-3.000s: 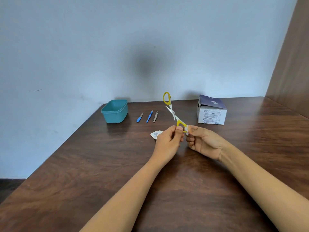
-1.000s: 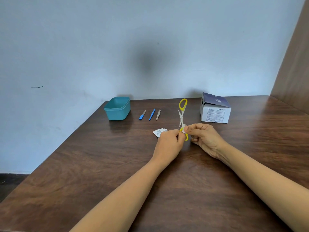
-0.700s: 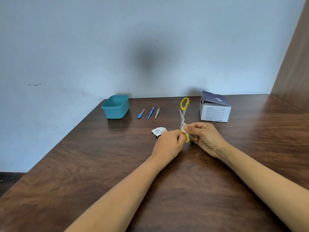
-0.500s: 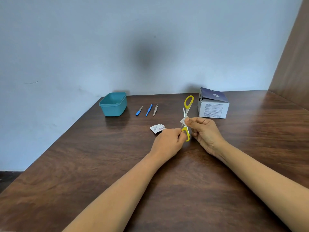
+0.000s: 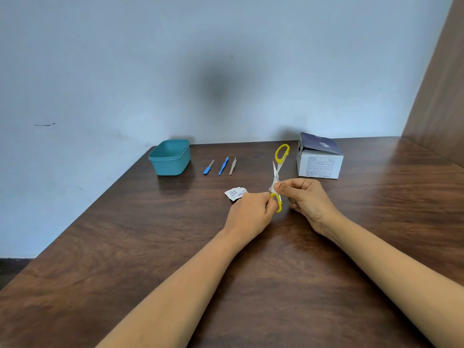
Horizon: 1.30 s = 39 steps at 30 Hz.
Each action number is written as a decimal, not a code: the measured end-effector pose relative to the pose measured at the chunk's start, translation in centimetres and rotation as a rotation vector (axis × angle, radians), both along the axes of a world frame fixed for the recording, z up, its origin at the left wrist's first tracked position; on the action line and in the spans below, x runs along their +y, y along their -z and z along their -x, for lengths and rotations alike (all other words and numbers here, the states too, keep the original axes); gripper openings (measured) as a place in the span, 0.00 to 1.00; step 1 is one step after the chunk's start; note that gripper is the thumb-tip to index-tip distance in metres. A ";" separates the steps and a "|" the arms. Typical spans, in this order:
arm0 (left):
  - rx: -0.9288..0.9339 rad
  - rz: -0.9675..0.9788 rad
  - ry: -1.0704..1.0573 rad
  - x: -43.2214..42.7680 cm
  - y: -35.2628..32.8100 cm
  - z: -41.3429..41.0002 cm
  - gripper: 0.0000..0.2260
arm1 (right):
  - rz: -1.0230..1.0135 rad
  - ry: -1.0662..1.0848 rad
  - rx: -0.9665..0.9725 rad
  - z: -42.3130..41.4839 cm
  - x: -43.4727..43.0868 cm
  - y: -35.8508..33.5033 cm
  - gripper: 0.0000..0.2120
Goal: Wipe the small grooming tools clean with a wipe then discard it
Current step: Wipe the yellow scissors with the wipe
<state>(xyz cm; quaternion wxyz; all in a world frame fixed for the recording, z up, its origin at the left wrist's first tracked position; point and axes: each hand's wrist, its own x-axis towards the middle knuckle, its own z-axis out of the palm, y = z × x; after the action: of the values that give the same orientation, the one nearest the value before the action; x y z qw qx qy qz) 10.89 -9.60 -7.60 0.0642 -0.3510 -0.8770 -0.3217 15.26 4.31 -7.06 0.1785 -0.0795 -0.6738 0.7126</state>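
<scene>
"Above the middle of the dark brown wooden table (image 5: 125, 247), what are the hands holding?"

"A pair of yellow-handled scissors with steel blades (image 5: 277, 169), lifted clear of the tabletop and standing nearly upright. The left hand (image 5: 251, 212) has its fingers curled round the lower yellow loop and grips it."

"And the right hand?"

"The right hand (image 5: 306, 199) pinches a small white wipe (image 5: 272, 188) between thumb and fingertips. The wipe is pressed onto the metal just above the left hand's hold, about where the blades cross."

"So where does the rest of the scissors sit relative to those two holds?"

"Beyond them. The bare blades run up and away from the right thumb, and the second yellow loop stands at the top, well clear of both hands. The pair looks spread open, one loop low and one high."

"What about the other grooming tools?"

"Three lie side by side near the far edge, apart from each other and untouched: a short blue-handled tool with a metal tip (image 5: 208, 167), a slim blue tool (image 5: 223, 166) and grey metal tweezers (image 5: 232, 166)."

"Anything else on the table?"

"A teal plastic tub (image 5: 170, 158) stands left of the three tools. A torn white sachet wrapper (image 5: 235, 193) lies flat just beyond the left knuckles. To the right of the scissors stands a white cardboard box with a dark blue flap (image 5: 319, 163) — flap raised, close to the pale blue wall (image 5: 125, 71)"
</scene>
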 end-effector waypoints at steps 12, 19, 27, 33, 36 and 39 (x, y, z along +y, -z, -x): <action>-0.043 -0.070 0.024 0.3 0.0 -0.2 0.20 | 0.214 0.098 0.011 0.4 -0.3 0.0 0.06; -0.011 -0.009 0.068 0.3 -0.1 -0.2 0.21 | 0.334 0.184 0.063 0.2 -0.5 -0.2 0.04; -0.028 -0.003 0.025 0.2 -0.4 -0.2 0.20 | 0.231 0.063 0.006 0.4 -0.1 0.1 0.04; -0.038 0.032 0.011 0.3 -0.5 -0.4 0.20 | 0.270 0.140 0.032 0.3 -0.2 0.1 0.04; -0.016 0.096 -0.001 0.5 -0.7 -0.6 0.20 | 0.425 0.244 0.077 0.4 -0.2 -0.1 0.04; -0.011 0.120 -0.003 0.5 -0.8 -0.9 0.20 | 0.536 0.242 0.106 0.3 0.1 -0.4 0.04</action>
<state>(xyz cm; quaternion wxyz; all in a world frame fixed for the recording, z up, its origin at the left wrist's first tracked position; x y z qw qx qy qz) 11.75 -9.13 -6.80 0.0387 -0.3513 -0.8955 -0.2706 14.94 4.44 -6.66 0.2699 -0.1663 -0.4370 0.8418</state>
